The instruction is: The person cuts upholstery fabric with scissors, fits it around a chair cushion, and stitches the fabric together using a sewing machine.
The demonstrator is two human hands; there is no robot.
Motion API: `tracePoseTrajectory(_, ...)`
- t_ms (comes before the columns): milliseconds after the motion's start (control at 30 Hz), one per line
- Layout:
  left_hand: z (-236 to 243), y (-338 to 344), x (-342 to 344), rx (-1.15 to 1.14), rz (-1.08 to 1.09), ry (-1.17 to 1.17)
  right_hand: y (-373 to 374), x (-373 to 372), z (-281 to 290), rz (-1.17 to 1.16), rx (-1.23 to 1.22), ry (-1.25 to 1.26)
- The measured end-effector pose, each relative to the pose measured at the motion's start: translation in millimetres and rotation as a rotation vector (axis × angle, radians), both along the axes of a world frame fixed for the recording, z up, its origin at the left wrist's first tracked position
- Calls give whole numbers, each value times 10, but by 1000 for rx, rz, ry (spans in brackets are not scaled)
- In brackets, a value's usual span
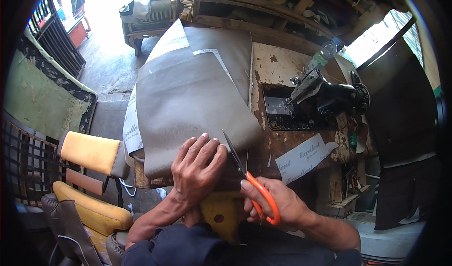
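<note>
As left hand (197, 169) touches grained sheet (188, 99), right hand (282, 201) holding scissors (249, 177), orange-looped

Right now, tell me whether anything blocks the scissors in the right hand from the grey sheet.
Nothing visible does: the scissors overlap the near edge of the grey sheet in view. The left hand rests on the sheet, just left of the blades.

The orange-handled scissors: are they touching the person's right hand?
Touching. The head view shows it plainly: the right hand holds the scissors, with its thumb and fingers against the orange handle.
</note>
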State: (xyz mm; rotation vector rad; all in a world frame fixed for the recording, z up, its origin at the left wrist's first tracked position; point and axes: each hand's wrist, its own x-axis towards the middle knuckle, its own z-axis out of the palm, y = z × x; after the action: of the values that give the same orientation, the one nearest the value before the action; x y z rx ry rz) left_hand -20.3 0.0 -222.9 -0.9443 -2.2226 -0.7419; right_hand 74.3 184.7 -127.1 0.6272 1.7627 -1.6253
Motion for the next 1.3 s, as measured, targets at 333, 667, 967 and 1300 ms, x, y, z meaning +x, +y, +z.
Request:
tracePoseTrajectory(333, -61, -25, 2, -22, -25, -8, -91, -198, -127, -41, -6, 23)
tracePoseTrajectory(667, -96, -66, 4, 10, -56, -16, -124, -330, -192, -52, -31, 68)
tracePoseTrajectory(967, -135, -142, 18, 1, -54, -9, -168, -516, -177, -1, -2, 100)
tracePoseTrajectory(1300, -184, -179, 38, 8, -79, 11, -238, -716, -256, -49, -60, 178)
